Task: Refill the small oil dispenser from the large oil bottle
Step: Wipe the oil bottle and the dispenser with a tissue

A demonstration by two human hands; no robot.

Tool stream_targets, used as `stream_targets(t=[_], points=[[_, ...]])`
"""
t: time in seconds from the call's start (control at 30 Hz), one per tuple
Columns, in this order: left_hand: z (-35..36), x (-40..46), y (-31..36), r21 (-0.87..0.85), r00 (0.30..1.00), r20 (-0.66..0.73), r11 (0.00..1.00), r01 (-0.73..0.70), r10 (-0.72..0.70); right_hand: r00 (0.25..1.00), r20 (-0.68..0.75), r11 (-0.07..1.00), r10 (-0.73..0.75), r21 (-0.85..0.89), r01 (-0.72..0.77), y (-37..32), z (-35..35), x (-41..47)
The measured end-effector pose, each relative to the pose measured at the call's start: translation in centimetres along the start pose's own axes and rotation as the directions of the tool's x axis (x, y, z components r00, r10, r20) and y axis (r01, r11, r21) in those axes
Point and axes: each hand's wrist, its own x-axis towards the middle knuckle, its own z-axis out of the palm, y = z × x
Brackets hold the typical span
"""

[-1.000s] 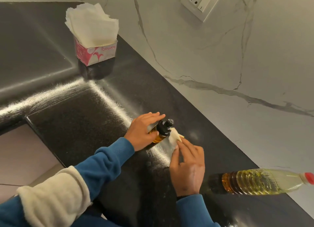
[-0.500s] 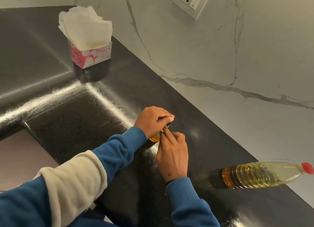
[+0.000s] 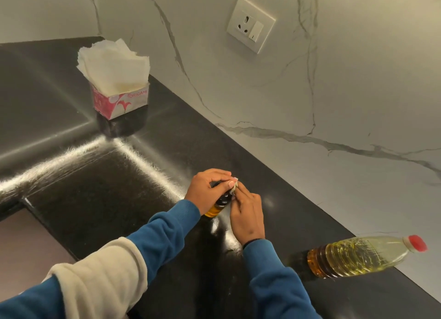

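Left hand (image 3: 207, 190) covers small oil dispenser (image 3: 220, 202) top; only black collar and amber base visible. Tissue scrap (image 3: 234, 187) mostly hidden under right hand (image 3: 245, 213) fingers. Both sleeves cut off at 6 o'clock edge.

Amber dispenser (image 3: 218, 205) seemingly upright, capped oil bottle (image 3: 362, 256)

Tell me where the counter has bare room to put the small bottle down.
Bare: between tissue box and left hand; also between right hand and large oil bottle. Crowded: around small bottle, where both hands meet.
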Motion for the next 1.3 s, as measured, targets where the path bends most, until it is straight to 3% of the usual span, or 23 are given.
stream_targets(t=[0.13,0.3,0.47,0.77,1.03,1.1,1.17,1.3], points=[[-0.1,0.2,-0.1,0.034,1.000,0.001,0.999,0.000,0.000,0.999,0.034,0.999,-0.022,-0.040,0.023,-0.2,-0.1,0.5],[0.2,-0.2,0.4,0.030,0.999,-0.041,1.000,-0.003,0.004,0.998,-0.066,0.993,0.004,-0.117,-0.012,-0.1,0.0,-2.2],[0.3,-0.2,0.3,-0.041,0.998,-0.063,0.999,0.025,-0.027,0.987,-0.135,0.965,-0.089,-0.259,0.051,-0.9,0.0,-4.5],[0.0,0.2,0.8,-0.101,0.993,-0.012,0.988,0.114,-0.116,0.974,-0.074,0.925,-0.213,-0.338,0.177,-3.3,1.0,-3.6],[0.1,0.0,0.5,-0.097,0.986,-0.054,0.984,0.150,-0.156,0.991,-0.136,0.980,0.013,-0.194,-0.040,-0.1,0.2,-4.1],[0.1,0.0,0.5,-0.122,0.969,-0.068,0.966,0.226,-0.235,0.972,-0.207,0.992,0.115,-0.025,-0.123,0.7,-0.5,-3.4],[0.0,-0.1,0.5,-0.161,0.954,-0.066,0.947,0.279,-0.292,0.923,-0.253,0.940,0.289,0.257,-0.224,0.7,-1.7,-2.1],[-0.1,-0.1,0.6,-0.209,0.941,-0.055,0.926,0.315,-0.333,0.890,-0.159,0.782,0.428,0.559,-0.276,0.2,-2.5,0.7]])
